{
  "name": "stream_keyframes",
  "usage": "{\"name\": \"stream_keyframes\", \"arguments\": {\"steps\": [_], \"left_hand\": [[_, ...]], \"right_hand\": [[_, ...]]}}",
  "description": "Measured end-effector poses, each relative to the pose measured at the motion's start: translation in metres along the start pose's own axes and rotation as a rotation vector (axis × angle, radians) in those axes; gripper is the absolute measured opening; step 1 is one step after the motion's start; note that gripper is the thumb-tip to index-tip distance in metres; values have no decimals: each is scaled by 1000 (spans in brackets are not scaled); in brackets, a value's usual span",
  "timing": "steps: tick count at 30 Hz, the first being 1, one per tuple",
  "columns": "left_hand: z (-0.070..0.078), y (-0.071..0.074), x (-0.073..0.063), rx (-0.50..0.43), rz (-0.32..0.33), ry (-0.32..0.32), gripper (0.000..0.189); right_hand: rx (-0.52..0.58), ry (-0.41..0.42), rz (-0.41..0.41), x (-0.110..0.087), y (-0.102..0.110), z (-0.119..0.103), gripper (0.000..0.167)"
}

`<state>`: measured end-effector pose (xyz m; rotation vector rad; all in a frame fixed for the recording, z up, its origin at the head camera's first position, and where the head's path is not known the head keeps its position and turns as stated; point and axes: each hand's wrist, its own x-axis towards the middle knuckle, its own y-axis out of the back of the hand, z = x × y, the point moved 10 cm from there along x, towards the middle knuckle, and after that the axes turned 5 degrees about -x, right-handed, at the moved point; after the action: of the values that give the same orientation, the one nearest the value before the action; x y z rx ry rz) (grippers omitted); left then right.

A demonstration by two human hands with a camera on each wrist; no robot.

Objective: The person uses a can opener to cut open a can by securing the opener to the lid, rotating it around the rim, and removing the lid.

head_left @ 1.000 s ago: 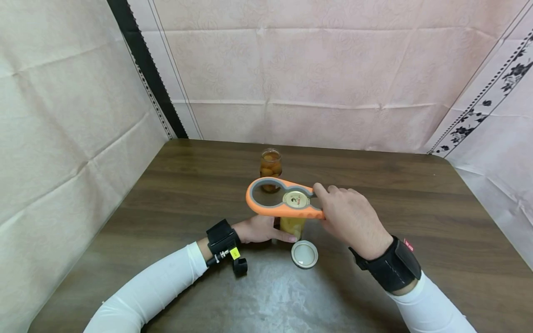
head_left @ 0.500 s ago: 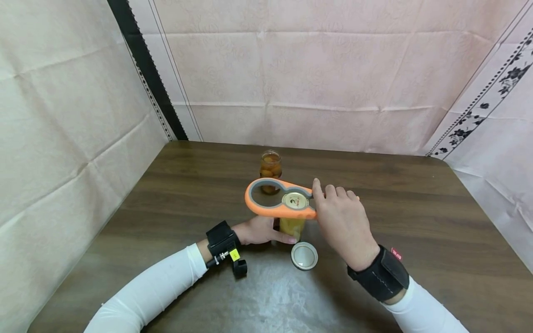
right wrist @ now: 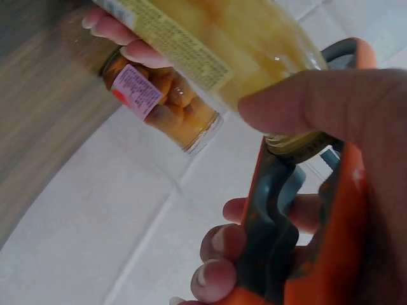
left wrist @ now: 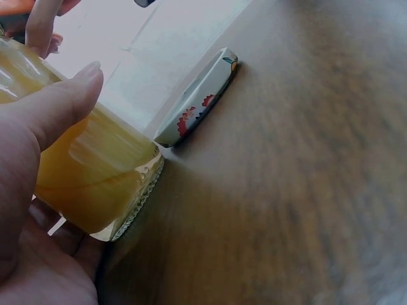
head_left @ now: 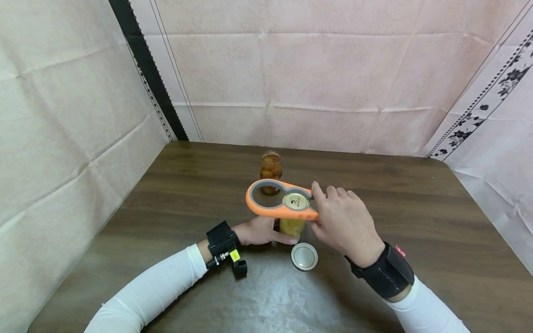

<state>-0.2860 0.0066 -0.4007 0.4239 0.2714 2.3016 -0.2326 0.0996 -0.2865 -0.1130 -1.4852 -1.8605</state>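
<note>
Grip: L hand (head_left: pixel 264 230) has its thumb & fingers round the jar (head_left: pixel 292 227); R hand (head_left: pixel 345 222) holds the opener (head_left: pixel 287 212) by the handles, fingers curled round them.

Changed in the last sec: R hand swung a bit left w/ index finger raised, then eased back slightly; opener & jar hardly moved, and the logo on the jar's lid (head_left: pixel 296 201) faces the same way. So prob. just resettling the grip; lid likely not turned yet.

Jar's on the table (head_left: pixel 187 185), near mid, looks upright, base down. Clear glass, yellowish pcs in liquid, pale yellow label w/ small print. Lid's on, gold w/ dark logo, inside opener's smaller ring. Loose lid (head_left: pixel 304 256) lies just beside the base, inside up; 2nd jar (head_left: pixel 271 166), open-topped w/ brownish-orange fruit-like pcs, stands behind.
</note>
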Motion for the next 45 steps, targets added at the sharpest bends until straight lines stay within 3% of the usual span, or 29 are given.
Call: {"name": "stream_keyframes", "arguments": {"steps": [4, 7, 13, 27, 33, 38, 45], "left_hand": [[-18, -1, 2, 7, -12, 30, 86], [-25, -3, 4, -24, -44, 37, 83], [-26, -6, 5, -69, -81, 26, 79], [-26, -7, 3, -119, -45, 100, 71], [-19, -9, 7, -146, -52, 61, 72], [-13, -8, 8, -186, 3, 58, 71], [15, -9, 2, -251, 91, 58, 62]], "right_hand": [[-11, 14, 34, 0, 0, -2, 35], [-23, 24, 55, 0, 0, -2, 30], [-29, 41, 46, 1, -3, -1, 28], [-20, 4, 38, 0, 0, -2, 26], [9, -12, 25, 0, 0, -1, 29], [33, -48, -4, 1, -3, 1, 30], [53, -82, -62, -2, -4, 0, 30]]}}
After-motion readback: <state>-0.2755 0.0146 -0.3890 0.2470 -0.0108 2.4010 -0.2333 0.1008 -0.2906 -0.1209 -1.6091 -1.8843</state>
